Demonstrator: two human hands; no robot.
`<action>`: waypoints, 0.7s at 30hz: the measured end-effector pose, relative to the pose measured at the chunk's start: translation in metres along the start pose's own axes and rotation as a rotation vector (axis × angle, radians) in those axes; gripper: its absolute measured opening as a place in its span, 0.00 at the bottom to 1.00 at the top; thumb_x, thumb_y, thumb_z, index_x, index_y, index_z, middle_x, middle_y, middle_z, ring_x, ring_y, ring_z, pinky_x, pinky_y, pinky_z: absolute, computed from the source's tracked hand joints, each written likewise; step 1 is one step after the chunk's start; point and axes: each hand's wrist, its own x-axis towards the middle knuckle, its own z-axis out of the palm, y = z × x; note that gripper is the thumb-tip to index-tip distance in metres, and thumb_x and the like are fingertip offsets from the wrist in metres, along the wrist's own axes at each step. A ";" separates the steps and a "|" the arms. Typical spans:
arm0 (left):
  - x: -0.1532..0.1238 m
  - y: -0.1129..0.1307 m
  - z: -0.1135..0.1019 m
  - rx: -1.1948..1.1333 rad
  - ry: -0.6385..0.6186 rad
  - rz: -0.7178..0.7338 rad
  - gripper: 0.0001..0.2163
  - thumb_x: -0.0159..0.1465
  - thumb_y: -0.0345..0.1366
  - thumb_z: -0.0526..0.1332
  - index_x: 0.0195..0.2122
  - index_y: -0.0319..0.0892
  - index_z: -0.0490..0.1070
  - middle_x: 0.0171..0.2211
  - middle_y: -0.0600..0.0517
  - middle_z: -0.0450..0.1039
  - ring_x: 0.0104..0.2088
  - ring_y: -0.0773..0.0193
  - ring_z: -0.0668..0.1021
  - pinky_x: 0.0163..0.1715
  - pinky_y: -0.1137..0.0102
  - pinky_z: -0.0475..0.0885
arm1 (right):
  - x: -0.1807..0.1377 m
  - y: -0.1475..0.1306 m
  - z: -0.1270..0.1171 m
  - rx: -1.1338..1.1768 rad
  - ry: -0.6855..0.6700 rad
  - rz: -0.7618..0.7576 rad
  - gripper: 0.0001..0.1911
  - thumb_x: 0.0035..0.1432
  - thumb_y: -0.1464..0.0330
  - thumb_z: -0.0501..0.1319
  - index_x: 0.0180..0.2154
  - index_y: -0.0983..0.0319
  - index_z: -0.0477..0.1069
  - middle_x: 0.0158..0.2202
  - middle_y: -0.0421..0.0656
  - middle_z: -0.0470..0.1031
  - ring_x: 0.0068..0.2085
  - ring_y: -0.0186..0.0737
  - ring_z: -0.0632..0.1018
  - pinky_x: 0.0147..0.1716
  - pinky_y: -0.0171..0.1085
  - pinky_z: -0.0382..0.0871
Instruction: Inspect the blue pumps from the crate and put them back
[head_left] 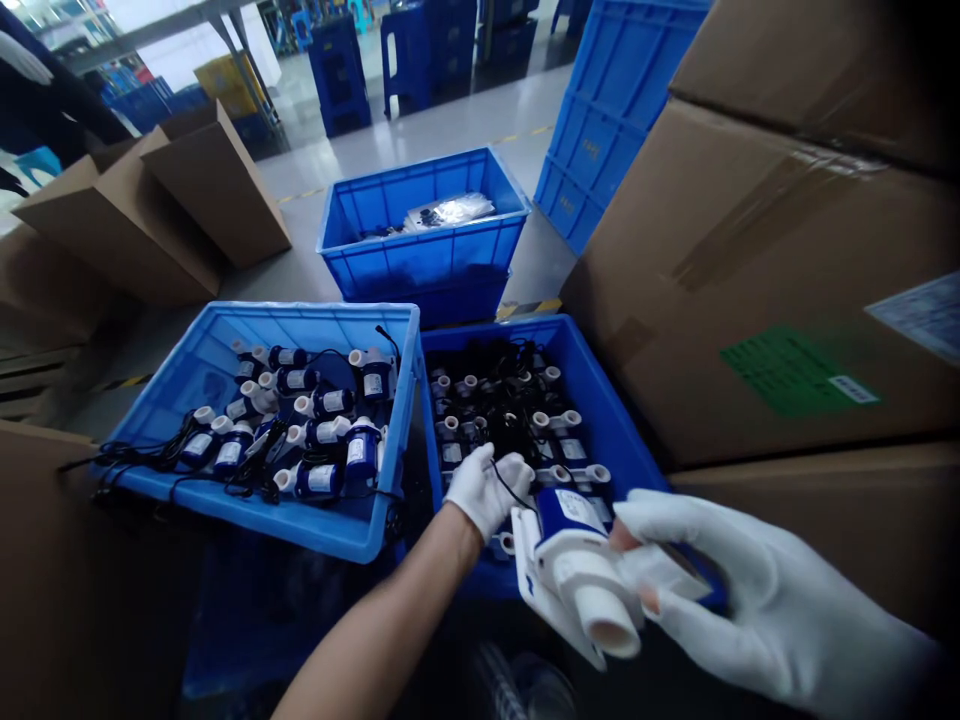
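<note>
My right hand (742, 590), in a white glove with bare fingertips, pinches a small blue-and-white water pump (576, 570) by its side port. The pump is tilted, its round white outlet facing me, a white bracket along its left side. A thin black cable (511, 486) runs from behind it to my left hand (489, 488), also gloved, whose fingers are curled around the cable. My left hand is over the dark blue crate (634, 430), where similar pumps (559, 450) stand in rows among black cables. Part of that crate is hidden by my hands and the held pump.
At left, a lighter blue crate (262, 517) contains several more pumps, with cables hanging over its edge. Behind is a blue bin (427, 250) with plastic bags (454, 210). Stacked cardboard boxes (750, 250) rise close on the right; open cartons (172, 200) stand at far left.
</note>
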 end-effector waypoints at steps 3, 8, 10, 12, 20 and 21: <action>0.004 0.023 0.018 0.058 -0.032 0.147 0.07 0.64 0.25 0.52 0.36 0.35 0.69 0.23 0.55 0.69 0.19 0.77 0.68 0.25 0.80 0.67 | 0.000 0.005 0.008 -0.034 -0.144 -0.004 0.06 0.58 0.66 0.59 0.39 0.57 0.70 0.30 0.36 0.76 0.29 0.32 0.78 0.29 0.29 0.72; 0.005 0.036 0.033 0.325 -0.015 0.494 0.13 0.61 0.24 0.55 0.46 0.40 0.67 0.32 0.53 0.76 0.25 0.72 0.74 0.31 0.76 0.69 | 0.015 0.031 0.074 -0.243 -0.317 0.043 0.10 0.60 0.70 0.56 0.41 0.61 0.74 0.36 0.45 0.77 0.37 0.41 0.78 0.37 0.38 0.71; 0.006 0.031 0.025 0.445 0.049 0.582 0.12 0.60 0.25 0.56 0.45 0.38 0.68 0.34 0.50 0.77 0.32 0.67 0.77 0.41 0.71 0.71 | 0.023 0.040 0.106 -0.273 -0.382 0.036 0.13 0.60 0.70 0.55 0.45 0.61 0.74 0.42 0.48 0.77 0.41 0.45 0.79 0.40 0.40 0.71; 0.008 0.024 0.011 0.536 0.123 0.617 0.10 0.59 0.26 0.57 0.41 0.37 0.69 0.37 0.46 0.77 0.39 0.62 0.78 0.48 0.66 0.70 | 0.030 0.047 0.132 -0.228 -0.470 0.026 0.16 0.60 0.68 0.56 0.49 0.61 0.73 0.48 0.50 0.76 0.46 0.46 0.78 0.44 0.40 0.71; 0.024 0.001 -0.047 0.735 0.285 0.574 0.10 0.58 0.28 0.57 0.41 0.39 0.69 0.43 0.43 0.77 0.46 0.58 0.78 0.51 0.66 0.70 | 0.040 0.057 0.186 -0.257 -0.711 0.075 0.17 0.56 0.70 0.60 0.48 0.66 0.75 0.46 0.55 0.78 0.47 0.51 0.79 0.46 0.41 0.71; 0.026 -0.001 -0.051 0.752 0.301 0.571 0.10 0.58 0.29 0.58 0.42 0.39 0.69 0.45 0.42 0.77 0.48 0.57 0.77 0.52 0.66 0.69 | 0.041 0.057 0.195 -0.263 -0.736 0.078 0.16 0.56 0.72 0.60 0.47 0.66 0.75 0.47 0.56 0.78 0.48 0.53 0.78 0.48 0.43 0.71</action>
